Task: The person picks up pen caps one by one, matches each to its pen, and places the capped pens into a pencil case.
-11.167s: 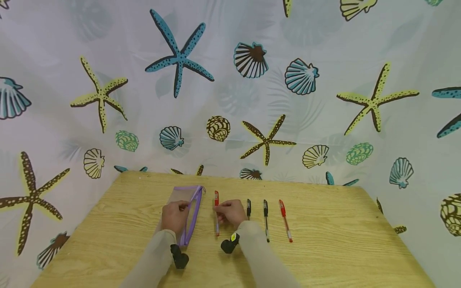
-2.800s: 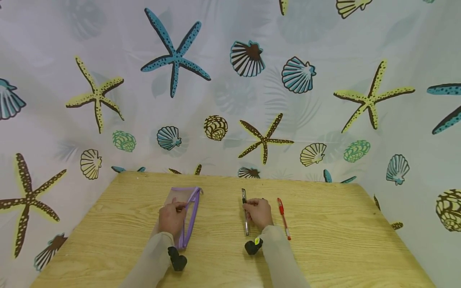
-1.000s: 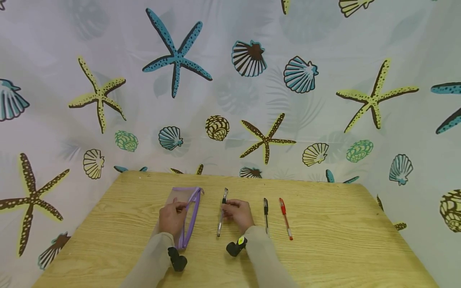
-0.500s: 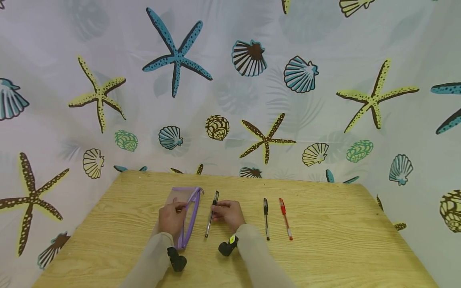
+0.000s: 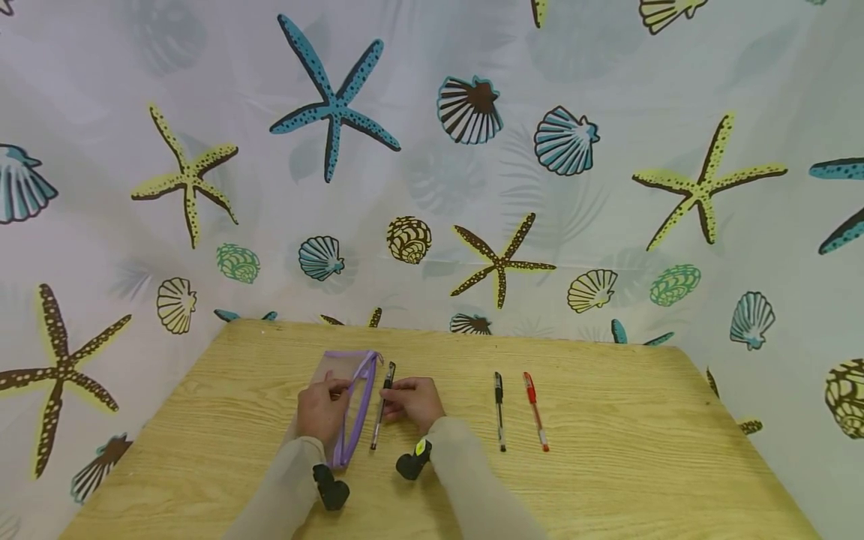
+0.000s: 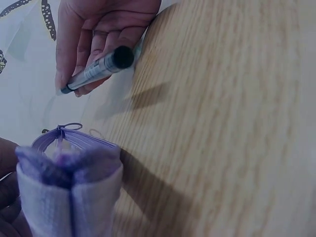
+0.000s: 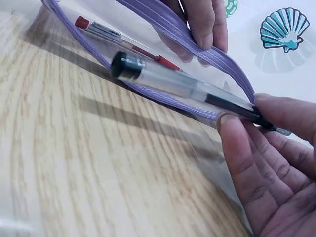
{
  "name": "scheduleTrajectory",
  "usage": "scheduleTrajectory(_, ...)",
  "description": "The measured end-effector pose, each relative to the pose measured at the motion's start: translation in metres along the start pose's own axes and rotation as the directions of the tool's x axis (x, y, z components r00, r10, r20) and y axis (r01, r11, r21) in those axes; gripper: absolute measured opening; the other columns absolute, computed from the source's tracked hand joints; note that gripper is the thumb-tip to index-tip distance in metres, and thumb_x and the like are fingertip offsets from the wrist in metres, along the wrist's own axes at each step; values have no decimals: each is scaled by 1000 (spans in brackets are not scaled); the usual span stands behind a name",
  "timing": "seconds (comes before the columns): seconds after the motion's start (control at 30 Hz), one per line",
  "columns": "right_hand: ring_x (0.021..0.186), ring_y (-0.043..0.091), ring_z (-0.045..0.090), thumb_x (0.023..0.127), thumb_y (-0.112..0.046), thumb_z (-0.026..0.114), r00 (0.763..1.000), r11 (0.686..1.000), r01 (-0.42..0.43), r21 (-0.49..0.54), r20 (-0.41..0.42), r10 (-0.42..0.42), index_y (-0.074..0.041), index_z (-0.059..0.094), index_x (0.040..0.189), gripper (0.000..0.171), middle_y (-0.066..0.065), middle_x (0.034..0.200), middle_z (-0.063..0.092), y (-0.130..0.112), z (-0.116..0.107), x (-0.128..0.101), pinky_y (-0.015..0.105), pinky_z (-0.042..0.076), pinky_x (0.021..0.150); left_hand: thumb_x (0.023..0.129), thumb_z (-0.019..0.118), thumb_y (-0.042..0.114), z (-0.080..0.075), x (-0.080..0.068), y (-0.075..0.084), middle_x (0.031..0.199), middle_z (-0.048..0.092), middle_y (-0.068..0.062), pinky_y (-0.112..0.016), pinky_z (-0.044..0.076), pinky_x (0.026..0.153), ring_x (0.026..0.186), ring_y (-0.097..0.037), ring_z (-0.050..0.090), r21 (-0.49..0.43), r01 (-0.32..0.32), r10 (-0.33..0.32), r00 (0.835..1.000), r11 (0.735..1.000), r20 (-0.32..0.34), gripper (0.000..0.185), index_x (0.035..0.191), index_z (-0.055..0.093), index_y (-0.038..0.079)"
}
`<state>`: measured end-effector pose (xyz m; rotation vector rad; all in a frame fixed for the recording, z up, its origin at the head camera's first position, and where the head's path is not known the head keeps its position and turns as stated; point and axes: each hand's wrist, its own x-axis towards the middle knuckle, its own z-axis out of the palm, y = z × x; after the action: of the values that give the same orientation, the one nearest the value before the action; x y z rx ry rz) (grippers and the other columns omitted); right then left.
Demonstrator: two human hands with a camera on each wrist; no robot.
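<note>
My left hand (image 5: 322,409) pinches one edge of a mesh pencil pouch (image 5: 361,420) with purple zip trim, its mouth held apart. Inside the pouch, the right wrist view shows a red gel pen (image 7: 113,35). A black gel pen (image 5: 378,429) is pinched between the thumb and fingers of my right hand (image 5: 415,401), just right of the pouch opening. In the right wrist view this black pen's dark end overlaps the opening, and it hangs above the table, casting a shadow.
Another black pen (image 5: 499,412) and a red pen (image 5: 535,412) lie side by side on the wooden table (image 5: 607,450), right of my right hand. A curtain (image 5: 432,187) printed with starfish and shells encloses the back and sides.
My right hand picked up the black pen and carried it left to the pouch. Earlier it held a red pen, which has left the table. My left hand stays on the pouch.
</note>
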<state>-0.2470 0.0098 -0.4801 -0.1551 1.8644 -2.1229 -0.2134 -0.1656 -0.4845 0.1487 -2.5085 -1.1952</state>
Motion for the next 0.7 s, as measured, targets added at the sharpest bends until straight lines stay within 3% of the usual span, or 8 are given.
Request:
scheduleTrajectory(0.3, 59, 17, 67, 86, 0, 69, 999, 999, -6, -37, -36, 5, 14, 62, 101, 22, 17, 79, 69, 17, 9, 20, 33, 57, 58, 84, 65, 0, 1, 2, -2, 84, 72, -14, -41, 54, 70, 77, -26, 68, 21, -10, 11, 1000, 1000, -26, 17, 97, 75, -2)
scheduleTrajectory(0.7, 58, 19, 67, 85, -1, 70, 997, 994, -39, -102, -63, 32, 11, 65, 96, 16, 18, 74, 69, 19, 22, 27, 32, 56, 55, 84, 65, 0, 1, 3, -1, 86, 72, -15, -43, 54, 72, 79, -28, 69, 21, -23, 23, 999, 1000, -28, 18, 99, 74, -3)
